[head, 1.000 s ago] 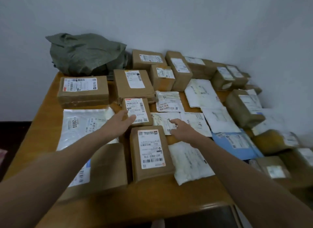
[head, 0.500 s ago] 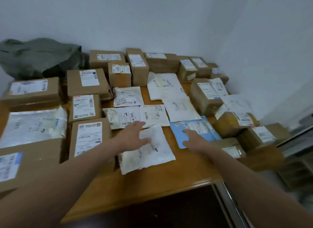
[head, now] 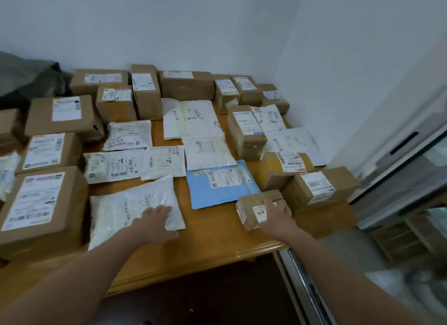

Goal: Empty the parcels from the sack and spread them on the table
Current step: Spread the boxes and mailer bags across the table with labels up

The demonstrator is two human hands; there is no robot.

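Both bare forearms reach forward over the near edge of the worktop [head: 210, 230], a glossy orange-brown wooden surface. The left hand [head: 157, 222] lies palm down with its fingers straight and together. It presses the near right corner of a white plastic bag [head: 125, 213], which is soft, crinkled and pillow-shaped, and its thumb touches the wood.

The right hand [head: 278, 216] grips a small cardboard box [head: 251, 203], fingers curled over the top and thumb against the near face. The box is brown and taped, with a pale sticker whose characters are too blurred to read.

Between the two hands and just beyond them lies a flat blue mailer [head: 212, 194] with a white barcode label. Just right of the right hand stands a brown carton [head: 316, 187], and beyond that hand sits a rounded yellow-brown padded parcel [head: 268, 174]. Left of the left hand is a large carton [head: 41, 203] with a big printed label.

Farther beyond both hands, the other parcels [head: 191, 119], cartons and flat white bags, cover the wood. Each carries a shipping label whose print is unreadable.

The sack [head: 29, 80], of crumpled grey-green fabric, lies well beyond the left hand to its far left, against the wall [head: 193, 22].
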